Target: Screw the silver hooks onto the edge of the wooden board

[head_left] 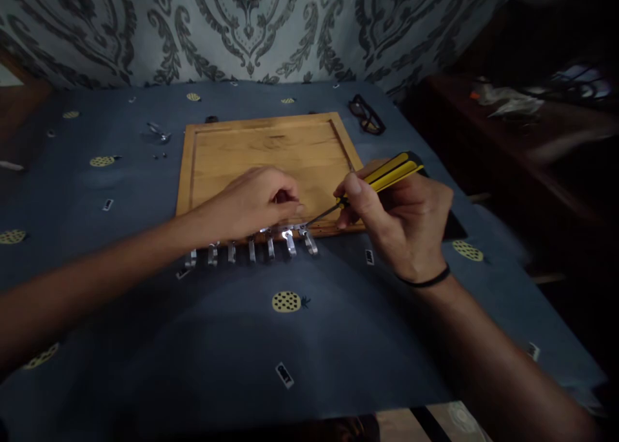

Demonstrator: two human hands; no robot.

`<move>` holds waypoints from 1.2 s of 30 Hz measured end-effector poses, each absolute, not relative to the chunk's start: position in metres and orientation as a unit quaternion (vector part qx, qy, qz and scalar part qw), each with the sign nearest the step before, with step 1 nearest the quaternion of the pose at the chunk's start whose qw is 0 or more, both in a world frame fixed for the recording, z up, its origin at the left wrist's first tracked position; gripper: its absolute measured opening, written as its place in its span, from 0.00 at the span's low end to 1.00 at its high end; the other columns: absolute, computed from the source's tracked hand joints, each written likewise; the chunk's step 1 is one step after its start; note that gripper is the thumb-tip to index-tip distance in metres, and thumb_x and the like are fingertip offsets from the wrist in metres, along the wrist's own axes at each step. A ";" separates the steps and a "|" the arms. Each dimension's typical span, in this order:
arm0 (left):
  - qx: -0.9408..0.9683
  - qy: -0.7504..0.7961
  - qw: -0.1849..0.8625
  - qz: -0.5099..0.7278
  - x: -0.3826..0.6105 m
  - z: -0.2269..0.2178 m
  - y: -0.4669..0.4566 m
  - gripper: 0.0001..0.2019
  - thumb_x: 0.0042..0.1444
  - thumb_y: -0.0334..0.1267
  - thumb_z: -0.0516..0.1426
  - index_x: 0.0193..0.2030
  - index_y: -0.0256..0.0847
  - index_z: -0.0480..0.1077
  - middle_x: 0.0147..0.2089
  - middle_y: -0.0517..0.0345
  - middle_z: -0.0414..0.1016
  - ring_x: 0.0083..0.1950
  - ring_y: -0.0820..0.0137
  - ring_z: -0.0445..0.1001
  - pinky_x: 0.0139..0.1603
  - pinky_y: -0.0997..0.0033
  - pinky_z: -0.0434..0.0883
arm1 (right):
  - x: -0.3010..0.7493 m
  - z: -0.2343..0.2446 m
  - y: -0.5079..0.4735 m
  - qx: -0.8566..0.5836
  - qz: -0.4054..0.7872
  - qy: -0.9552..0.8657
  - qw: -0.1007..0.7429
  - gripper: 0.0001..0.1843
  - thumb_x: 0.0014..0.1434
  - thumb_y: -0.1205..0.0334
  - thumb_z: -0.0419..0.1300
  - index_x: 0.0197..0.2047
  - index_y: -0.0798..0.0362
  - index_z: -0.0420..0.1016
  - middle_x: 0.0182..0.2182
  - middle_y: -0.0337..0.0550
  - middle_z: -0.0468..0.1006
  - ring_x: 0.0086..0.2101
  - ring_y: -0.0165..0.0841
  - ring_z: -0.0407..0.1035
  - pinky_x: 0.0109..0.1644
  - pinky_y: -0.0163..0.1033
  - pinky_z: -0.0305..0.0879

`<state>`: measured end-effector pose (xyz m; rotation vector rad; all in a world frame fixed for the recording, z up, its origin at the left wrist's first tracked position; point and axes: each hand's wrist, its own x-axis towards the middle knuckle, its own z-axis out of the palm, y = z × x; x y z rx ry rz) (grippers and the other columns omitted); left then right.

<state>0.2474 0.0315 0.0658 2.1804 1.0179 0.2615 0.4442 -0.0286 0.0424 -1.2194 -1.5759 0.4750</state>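
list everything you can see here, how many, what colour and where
board: one, light brown wood, mid-table
hooks: seven visible, silver, in a row along the board's near edge
screwdriver: one, yellow and black, in the right hand, tip at the row's right end
glasses: one pair, dark, beyond the board's far right corner
small bits: two, dark, left of the board
shiny piece: one, silvery, beyond those bits; too blurred to identify
tablecloth: one, blue with pineapple prints, under the board
backdrop: one, grey, dark-patterned, behind the table
furniture: dark reddish, far right, count unclear
wristband: one, black, right wrist
left hand: one, bare, over the board's near edge
right hand: one, bare, gripping the screwdriver
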 end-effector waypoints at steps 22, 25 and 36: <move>0.897 0.438 0.012 0.059 0.265 0.038 -0.028 0.28 0.59 0.60 0.63 0.47 0.32 0.79 0.47 0.43 0.78 0.54 0.49 0.69 0.53 0.48 0.64 | 0.443 0.044 -0.031 -0.491 0.161 -0.680 0.520 0.12 0.65 0.57 0.62 0.29 0.51 0.73 0.23 0.36 0.74 0.17 0.27 0.69 0.21 0.36 0.61; 0.894 0.443 0.024 0.055 0.265 0.039 -0.027 0.26 0.59 0.58 0.64 0.46 0.33 0.79 0.47 0.44 0.78 0.55 0.49 0.69 0.53 0.49 0.64 | 0.443 0.043 -0.031 -0.495 0.157 -0.682 0.514 0.13 0.66 0.56 0.61 0.30 0.50 0.73 0.23 0.36 0.73 0.18 0.27 0.69 0.23 0.37 0.62; 0.889 0.451 0.063 0.054 0.263 0.039 -0.025 0.23 0.59 0.56 0.65 0.47 0.35 0.79 0.47 0.46 0.78 0.57 0.48 0.70 0.54 0.48 0.66 | 0.444 0.041 -0.030 -0.497 0.147 -0.683 0.515 0.12 0.66 0.54 0.61 0.31 0.49 0.74 0.21 0.35 0.73 0.20 0.29 0.68 0.25 0.38 0.64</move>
